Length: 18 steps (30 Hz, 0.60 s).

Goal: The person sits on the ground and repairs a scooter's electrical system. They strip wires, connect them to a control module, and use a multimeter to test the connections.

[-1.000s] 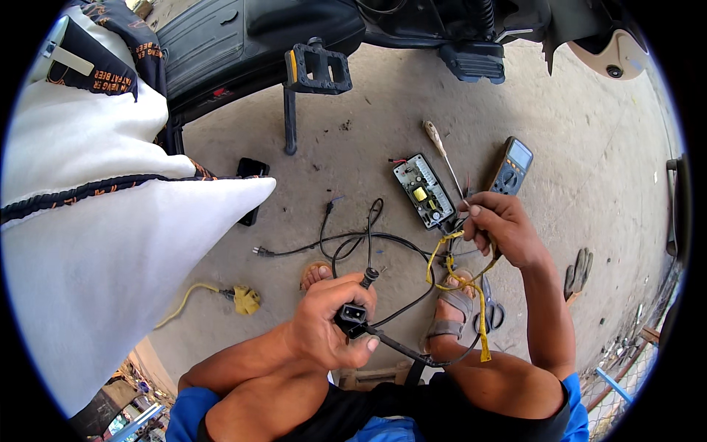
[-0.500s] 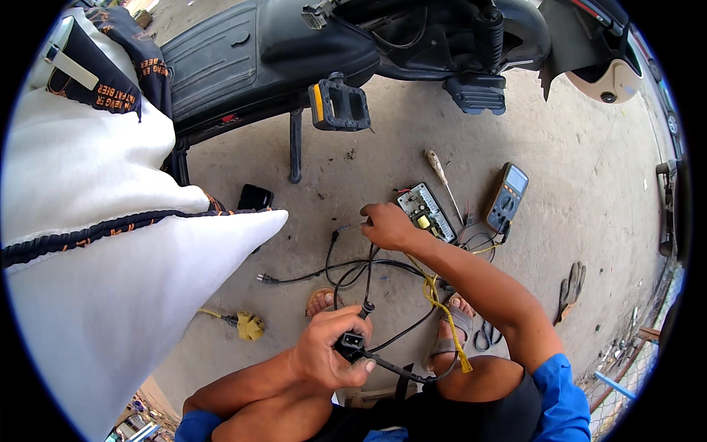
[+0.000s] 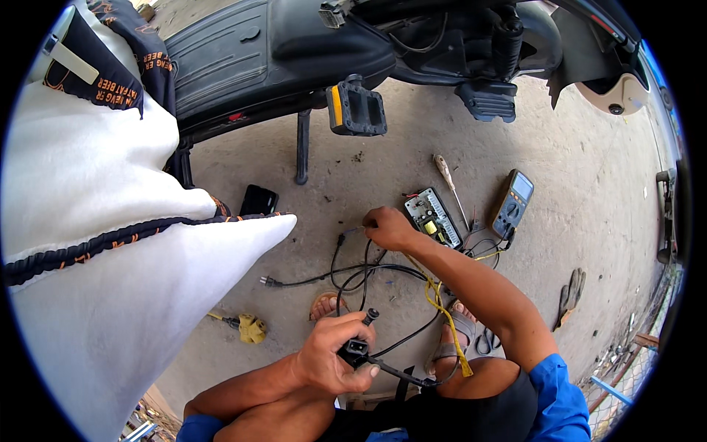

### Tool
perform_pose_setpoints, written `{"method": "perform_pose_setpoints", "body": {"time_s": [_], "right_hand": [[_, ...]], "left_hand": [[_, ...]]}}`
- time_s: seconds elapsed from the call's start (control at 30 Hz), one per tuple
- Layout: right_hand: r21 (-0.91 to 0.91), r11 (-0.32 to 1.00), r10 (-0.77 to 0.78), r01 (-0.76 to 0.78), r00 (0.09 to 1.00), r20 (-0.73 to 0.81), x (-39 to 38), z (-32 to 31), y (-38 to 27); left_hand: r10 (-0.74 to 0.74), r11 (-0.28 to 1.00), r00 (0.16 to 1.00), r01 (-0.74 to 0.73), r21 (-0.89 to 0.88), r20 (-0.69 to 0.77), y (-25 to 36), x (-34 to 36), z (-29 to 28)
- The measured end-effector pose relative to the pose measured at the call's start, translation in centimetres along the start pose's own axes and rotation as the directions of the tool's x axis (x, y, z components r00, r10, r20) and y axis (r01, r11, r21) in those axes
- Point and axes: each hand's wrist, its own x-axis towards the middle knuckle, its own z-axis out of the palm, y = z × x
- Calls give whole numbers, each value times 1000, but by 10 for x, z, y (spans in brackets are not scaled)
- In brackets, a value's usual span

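Note:
My left hand (image 3: pixel 329 357) is wrapped round a black plug connector (image 3: pixel 356 349), its socket face turned up and two pins showing inside. Black cables run out of the connector past my fingers. Farther ahead, my right hand (image 3: pixel 389 228) has its fingers pinched at the upper end of a black cable (image 3: pixel 367 258); the exact grip is hidden under the fingers. Thin bluish wire shows just left of the fingertips. Right beside that hand lies an open circuit board (image 3: pixel 433 219) with a yellow component. Loops of black cable and a yellow cord (image 3: pixel 449 317) lie below my right forearm.
A screwdriver (image 3: pixel 445 173) and a multimeter (image 3: pixel 511 202) with leads rest on the ground to the right. A glove (image 3: pixel 570 297) lies farther right. The black scooter (image 3: pixel 324 44) spans the far side; white cloth (image 3: pixel 125 295) hangs at left. A yellow connector (image 3: pixel 252 328) lies near it.
The view has shifted slightly, so the ground things sit a little lower and to the right. My right hand has barely moved; the left still grips the connector.

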Motion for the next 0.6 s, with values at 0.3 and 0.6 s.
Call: {"method": "perform_pose_setpoints", "body": {"time_s": [0.3,0.6], "right_hand": [[13,1000,26,-25,999,-25,1,7,7],[-8,996,91,-91,996,-9,0,6,-9]], "left_hand": [[27,998,998,-24,53,-51,-1,4,5],[18,996,999,-15,83,-30,0,8,7]]}}
